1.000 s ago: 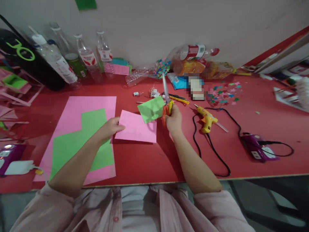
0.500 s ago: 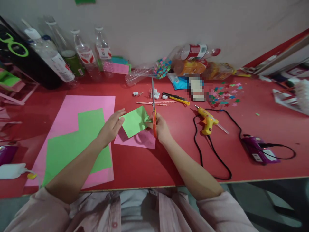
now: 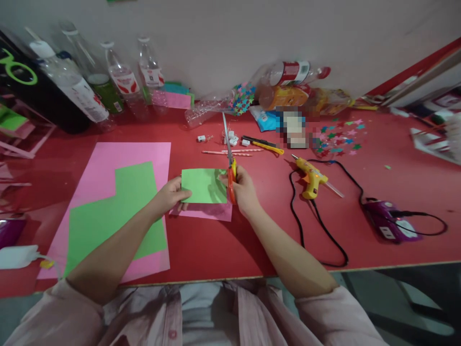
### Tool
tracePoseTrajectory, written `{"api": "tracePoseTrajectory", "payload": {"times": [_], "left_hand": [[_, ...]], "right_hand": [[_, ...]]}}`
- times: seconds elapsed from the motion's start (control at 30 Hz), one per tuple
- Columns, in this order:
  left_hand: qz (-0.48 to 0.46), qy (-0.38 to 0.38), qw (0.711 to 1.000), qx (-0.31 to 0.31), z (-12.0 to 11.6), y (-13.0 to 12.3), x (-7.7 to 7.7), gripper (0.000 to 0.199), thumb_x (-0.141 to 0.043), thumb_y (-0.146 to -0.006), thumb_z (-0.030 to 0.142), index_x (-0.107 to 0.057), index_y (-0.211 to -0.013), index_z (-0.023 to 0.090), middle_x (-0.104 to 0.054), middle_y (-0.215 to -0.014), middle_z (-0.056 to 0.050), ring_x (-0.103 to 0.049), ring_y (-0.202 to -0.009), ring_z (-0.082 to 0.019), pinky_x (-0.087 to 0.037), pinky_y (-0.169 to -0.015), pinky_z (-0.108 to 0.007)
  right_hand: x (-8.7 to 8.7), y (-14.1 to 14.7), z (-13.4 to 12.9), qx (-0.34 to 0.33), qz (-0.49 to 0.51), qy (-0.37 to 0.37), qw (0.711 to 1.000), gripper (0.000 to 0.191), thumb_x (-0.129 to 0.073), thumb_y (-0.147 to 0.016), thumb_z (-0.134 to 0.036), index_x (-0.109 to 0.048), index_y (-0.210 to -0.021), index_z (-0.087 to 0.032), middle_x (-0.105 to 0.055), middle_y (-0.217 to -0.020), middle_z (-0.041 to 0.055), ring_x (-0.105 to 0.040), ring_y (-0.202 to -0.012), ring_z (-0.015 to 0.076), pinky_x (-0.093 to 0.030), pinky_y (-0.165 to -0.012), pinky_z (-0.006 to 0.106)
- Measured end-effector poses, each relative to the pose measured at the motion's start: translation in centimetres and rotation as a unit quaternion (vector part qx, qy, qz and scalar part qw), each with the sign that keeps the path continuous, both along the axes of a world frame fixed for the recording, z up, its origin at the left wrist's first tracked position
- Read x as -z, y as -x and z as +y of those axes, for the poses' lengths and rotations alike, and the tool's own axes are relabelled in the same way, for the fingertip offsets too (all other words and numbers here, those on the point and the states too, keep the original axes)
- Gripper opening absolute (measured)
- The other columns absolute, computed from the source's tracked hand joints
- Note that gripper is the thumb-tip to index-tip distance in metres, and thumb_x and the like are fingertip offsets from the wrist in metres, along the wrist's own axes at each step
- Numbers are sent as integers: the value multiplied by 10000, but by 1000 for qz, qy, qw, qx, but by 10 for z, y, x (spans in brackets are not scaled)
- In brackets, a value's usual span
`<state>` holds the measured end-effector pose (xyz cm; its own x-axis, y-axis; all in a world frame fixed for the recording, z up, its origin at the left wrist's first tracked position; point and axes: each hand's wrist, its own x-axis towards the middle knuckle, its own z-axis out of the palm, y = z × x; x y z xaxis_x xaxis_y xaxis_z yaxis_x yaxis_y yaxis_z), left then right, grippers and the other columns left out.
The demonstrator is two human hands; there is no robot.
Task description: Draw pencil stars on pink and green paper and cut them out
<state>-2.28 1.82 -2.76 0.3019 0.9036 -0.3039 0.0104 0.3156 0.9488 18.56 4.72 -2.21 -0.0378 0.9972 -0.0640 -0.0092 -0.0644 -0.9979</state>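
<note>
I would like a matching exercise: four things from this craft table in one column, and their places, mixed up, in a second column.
Things:
1. small green paper
2. scissors
3. glue gun
4. small pink sheet

Places:
A. in the right hand
B. lying on the table, right of both hands
C. flat under the green paper
D. between the left hand and the right hand

Pairs: 1-D, 2-A, 3-B, 4-C

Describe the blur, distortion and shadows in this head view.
Head view: wide-angle bend at the edges, with the bottles leaning; a pixelated patch near the back; soft, even light with faint shadows under the green paper held by the left hand and under the right hand with scissors.
</note>
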Motion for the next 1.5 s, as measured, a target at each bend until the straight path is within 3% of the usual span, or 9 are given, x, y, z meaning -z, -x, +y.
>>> {"api": "tracePoseTrajectory", "payload": {"times": [0.13,0.27,0.47,0.73,0.9,1.13,1.27,1.4,1.5], "left_hand": [[3,23,1000,13,-1,3,-2,188,-625,-703,208,-535,-866,185,-513,-492,96,-464,-315,-65,-316,-312,-173],[-58,33,997,-45,2,4,-6,268,-670,-653,249,-586,-896,174,-574,-569,60,-454,-339,-59,-312,-317,-188],[-214,31,975,51,-3,0,-5,537,-718,-682,515,-628,-1063,148,-737,-881,-121,-719,-792,-263,-572,-648,-347],[-63,3,998,8,-13,-20,-8,387,-640,-799,535,-681,-761,152,-659,-585,-47,-630,-542,-183,-493,-484,-278],[11,-4,1000,11,-13,-16,-17,456,-590,-823,547,-607,-550,182,-600,-504,-34,-517,-446,-140,-439,-491,-289],[80,-38,996,5,-8,-16,-41,347,-614,-794,438,-644,-565,179,-570,-467,-6,-478,-437,-122,-400,-479,-262],[41,-51,998,-13,-5,-20,-52,270,-657,-756,419,-702,-723,155,-693,-633,-47,-576,-487,-158,-442,-467,-276],[16,-27,1000,-1,-4,-22,-44,260,-692,-750,393,-707,-780,136,-730,-699,-77,-638,-528,-199,-497,-489,-310],[11,-44,997,-69,-3,-19,-32,222,-702,-761,352,-678,-713,136,-671,-557,-37,-574,-446,-154,-469,-465,-282]], "right_hand": [[-2,-4,2,0,53,1,999,344,-741,-615,-259,-439,-778,-233,-558,-739,-55,-472,-614,87,-371,-569,247],[-6,-5,3,-14,89,44,995,367,-726,-596,-236,-420,-798,-243,-538,-730,-72,-415,-504,56,-319,-466,226],[-10,0,-3,-10,111,41,993,414,-746,-639,-302,-395,-852,-255,-535,-801,-73,-511,-508,56,-414,-479,231],[-4,10,-14,-116,84,62,988,488,-822,-615,-397,-411,-828,-244,-554,-700,-83,-565,-486,90,-413,-459,242],[-16,10,-15,-95,32,17,995,367,-786,-674,-386,-468,-762,-224,-543,-675,-73,-512,-507,67,-399,-483,234],[-33,10,-6,-118,10,-21,993,358,-783,-675,-367,-460,-742,-228,-509,-665,-69,-495,-536,76,-407,-491,243],[-40,10,-4,-145,10,-16,989,384,-795,-657,-372,-453,-763,-234,-476,-623,-86,-499,-516,81,-396,-484,244],[-35,5,-7,-131,6,-12,991,416,-808,-643,-383,-441,-773,-238,-479,-610,-93,-498,-496,83,-382,-487,248],[-32,-5,-8,-138,-8,5,990,417,-746,-710,-475,-403,-728,-240,-443,-571,-88,-457,-470,85,-359,-482,255]]}}
